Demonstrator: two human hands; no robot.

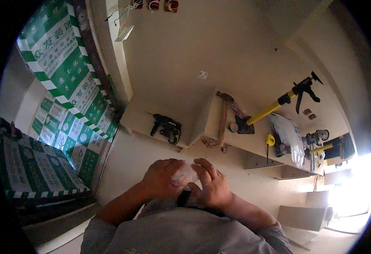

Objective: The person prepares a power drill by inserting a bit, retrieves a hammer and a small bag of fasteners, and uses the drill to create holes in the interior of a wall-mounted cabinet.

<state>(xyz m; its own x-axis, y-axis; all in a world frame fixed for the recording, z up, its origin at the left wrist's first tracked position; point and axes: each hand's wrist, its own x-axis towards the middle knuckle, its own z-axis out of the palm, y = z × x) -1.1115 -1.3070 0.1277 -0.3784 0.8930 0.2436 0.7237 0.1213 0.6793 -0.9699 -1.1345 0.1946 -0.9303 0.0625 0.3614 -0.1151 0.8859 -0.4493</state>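
While two hands (189,182) pinch one pale wad (184,174), one hammer (223,116) beyond

The person wears a grey short-sleeved shirt of plain cloth, its sleeves ending above the elbows, so both forearms are bare. The left hand (165,178) and the right hand (211,186) are bare as well, without gloves. A dark band sits at the right wrist.

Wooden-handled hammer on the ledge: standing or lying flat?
Lying flat. The wooden-handled hammer rests lengthwise on the pale ledge, its metal head at the far end, beside a yellow-barrelled caulking gun.
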